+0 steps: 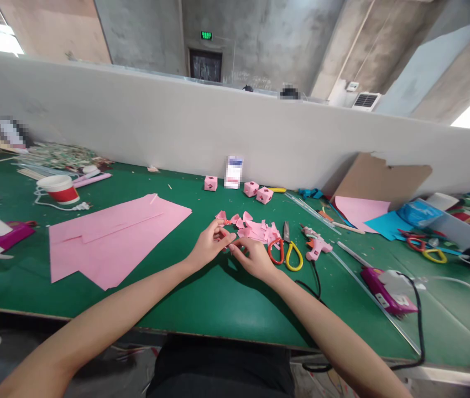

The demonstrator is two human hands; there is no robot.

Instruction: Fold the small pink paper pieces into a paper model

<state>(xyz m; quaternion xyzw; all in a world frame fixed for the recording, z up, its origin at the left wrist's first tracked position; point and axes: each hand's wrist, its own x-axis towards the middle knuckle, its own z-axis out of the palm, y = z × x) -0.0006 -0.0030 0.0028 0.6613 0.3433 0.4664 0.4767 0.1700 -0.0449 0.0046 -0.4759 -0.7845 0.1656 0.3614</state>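
Note:
My left hand (210, 243) is closed in a pinch over the middle of the green table (202, 304). A small pinkish-red bit shows at its fingers, too small to name. Close against it, my right hand (255, 258) also has its fingers pinched together; whatever lies in them is hidden. Just beyond the hands lie cut pink paper pieces (255, 231). Scissors (287, 232) with one red and one yellow handle rest right of my right hand. Farther right is a pink glue gun (318, 245). Pink paper cubes (264, 195) with cut-out openings stand behind the pieces.
Large pink paper sheets (114, 243) cover the left of the table. A paper cup (58, 189) stands behind them. On the right are a purple power strip (390, 293) with cables, clear sticks, a second pair of scissors (426, 249) and cardboard (380, 179). A white partition (156, 121) borders the back.

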